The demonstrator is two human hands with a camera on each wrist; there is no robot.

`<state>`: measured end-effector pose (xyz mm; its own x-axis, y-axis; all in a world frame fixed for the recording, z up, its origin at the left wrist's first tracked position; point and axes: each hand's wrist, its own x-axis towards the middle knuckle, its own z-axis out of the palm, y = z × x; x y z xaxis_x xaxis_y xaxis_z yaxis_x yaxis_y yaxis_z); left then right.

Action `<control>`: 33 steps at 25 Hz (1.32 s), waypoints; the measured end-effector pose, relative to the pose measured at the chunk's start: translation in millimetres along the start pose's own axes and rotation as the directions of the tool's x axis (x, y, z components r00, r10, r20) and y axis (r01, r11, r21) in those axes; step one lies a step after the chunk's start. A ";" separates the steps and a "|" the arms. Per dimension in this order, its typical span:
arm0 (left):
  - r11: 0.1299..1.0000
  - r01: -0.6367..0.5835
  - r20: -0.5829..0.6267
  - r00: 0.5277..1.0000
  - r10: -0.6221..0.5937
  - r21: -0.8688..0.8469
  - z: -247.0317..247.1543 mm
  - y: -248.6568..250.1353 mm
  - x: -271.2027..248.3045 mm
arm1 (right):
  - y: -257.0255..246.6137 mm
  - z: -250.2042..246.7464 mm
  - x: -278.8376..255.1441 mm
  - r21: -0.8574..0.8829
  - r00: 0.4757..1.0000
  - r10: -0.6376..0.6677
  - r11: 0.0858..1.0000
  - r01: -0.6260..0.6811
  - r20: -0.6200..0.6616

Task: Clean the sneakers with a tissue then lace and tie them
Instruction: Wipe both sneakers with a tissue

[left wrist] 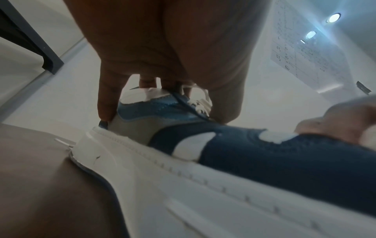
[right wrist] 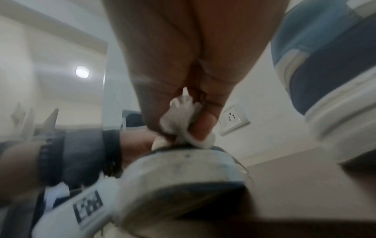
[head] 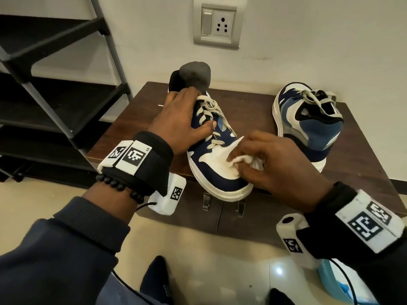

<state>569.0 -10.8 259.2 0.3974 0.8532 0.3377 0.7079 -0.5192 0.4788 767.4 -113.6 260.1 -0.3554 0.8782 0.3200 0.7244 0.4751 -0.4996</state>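
Note:
A navy and white sneaker [head: 218, 179] lies on the brown cabinet top [head: 136, 119] with its toe toward me and hanging over the front edge. My left hand [head: 182, 122] grips it across the laced midfoot, thumb on the laces; in the left wrist view the fingers [left wrist: 105, 99] curl over the sneaker [left wrist: 264, 153]. My right hand [head: 271, 164] pinches a crumpled white tissue [head: 240, 160] and presses it on the white toe panel. The right wrist view shows the tissue [right wrist: 179, 122] between fingers above the toe [right wrist: 179, 173]. The second sneaker [head: 308, 126], loosely laced, stands to the right.
A dark sock-like wad [head: 196, 77] sticks out of the held sneaker's collar. A black and grey shoe rack [head: 55, 89] stands at the left. A wall socket [head: 217, 23] is above the cabinet. A light blue object [head: 334, 282] lies on the floor at lower right.

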 end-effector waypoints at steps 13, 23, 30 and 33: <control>0.999 -0.039 0.011 0.999 0.039 0.006 3.2 -3.5 1.8 | -10.5 6.5 23.3 0.149 0.995 -0.018 0.989 0.004 0.095; 0.997 -0.053 0.018 0.998 0.052 0.047 7.9 -3.2 2.1 | -7.9 8.7 3.9 0.095 0.998 -0.043 0.995 0.038 0.054; 0.997 -0.045 0.006 0.999 0.044 0.065 8.1 -0.4 3.4 | -11.2 10.6 -16.0 0.200 0.996 -0.090 0.976 0.084 0.018; 0.998 -0.037 0.019 0.999 0.036 0.058 6.1 1.5 2.2 | -8.2 37.1 -35.7 -0.084 0.973 -0.167 0.984 0.155 -0.161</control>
<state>574.5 -9.4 255.7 0.4338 0.8348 0.3391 0.7255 -0.5468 0.4180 752.2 -146.8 222.9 -0.3719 0.7661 0.5242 0.7075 0.5995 -0.3742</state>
